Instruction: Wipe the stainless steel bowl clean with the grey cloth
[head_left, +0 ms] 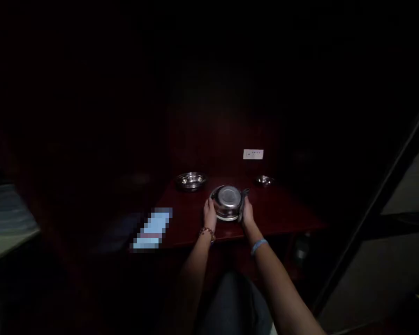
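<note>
dark room, red tabletop (282, 209). one metal bowl (229, 196), base showing, at the tabletop's front edge; contact unclear. left hand (210, 215) fingers grip its side; right hand (247, 213) fingers press one cloth (242, 208) against it. best: firm left grip, cloth flat. behind: one wide bowl (191, 180), one small bowl (264, 180), one wall panel (253, 154).

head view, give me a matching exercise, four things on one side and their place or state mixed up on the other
1. held bowl
2. cloth
3. white panel
4. small bowl

A. on the back wall
B. at the back right of the table
C. base facing the camera
D. against the right hand

Pairs: 1-C, 2-D, 3-A, 4-B
</note>
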Demonstrator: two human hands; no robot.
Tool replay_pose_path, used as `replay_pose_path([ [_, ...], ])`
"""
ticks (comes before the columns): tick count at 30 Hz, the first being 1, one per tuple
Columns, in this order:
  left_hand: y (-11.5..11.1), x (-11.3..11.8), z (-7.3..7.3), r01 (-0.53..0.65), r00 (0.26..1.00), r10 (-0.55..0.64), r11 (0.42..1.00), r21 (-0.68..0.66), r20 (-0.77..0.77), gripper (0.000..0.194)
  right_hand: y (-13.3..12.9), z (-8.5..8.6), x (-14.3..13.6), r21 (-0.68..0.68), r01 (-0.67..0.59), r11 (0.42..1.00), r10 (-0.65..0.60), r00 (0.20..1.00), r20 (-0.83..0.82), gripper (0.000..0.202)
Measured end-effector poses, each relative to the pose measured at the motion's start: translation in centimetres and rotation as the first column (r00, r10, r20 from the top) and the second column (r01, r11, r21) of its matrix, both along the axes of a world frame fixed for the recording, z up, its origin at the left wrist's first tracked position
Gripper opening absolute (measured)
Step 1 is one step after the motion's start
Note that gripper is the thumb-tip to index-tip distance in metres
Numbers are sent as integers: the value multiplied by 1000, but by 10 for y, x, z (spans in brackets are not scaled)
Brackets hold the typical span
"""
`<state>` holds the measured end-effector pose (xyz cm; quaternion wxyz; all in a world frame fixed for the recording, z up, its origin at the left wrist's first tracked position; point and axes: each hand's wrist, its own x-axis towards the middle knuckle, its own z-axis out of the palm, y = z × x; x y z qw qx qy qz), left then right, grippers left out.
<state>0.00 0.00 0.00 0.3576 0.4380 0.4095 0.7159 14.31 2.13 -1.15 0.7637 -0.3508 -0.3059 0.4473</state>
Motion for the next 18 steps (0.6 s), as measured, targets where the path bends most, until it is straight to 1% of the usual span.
replay_pose_path([
  [6,4,1,-3,36,999,-36,999,-15,17,40,-6,6,1,-12,1,1000,-1,999,38,41],
  [9,6,2,-4,50,998,-50,999,-19,43,38,-8,8,-1,-4,8,1000,-7,999,31,40],
  [13,4,3,-2,35,996,-33,999,-18,83,34,-5,6,-2,23,26,999,-27,999,47,43],
  [18,1,3,1,32,984,-26,999,-32,177,32,-1,3,-4,50,79,996,-85,989,120,44],
])
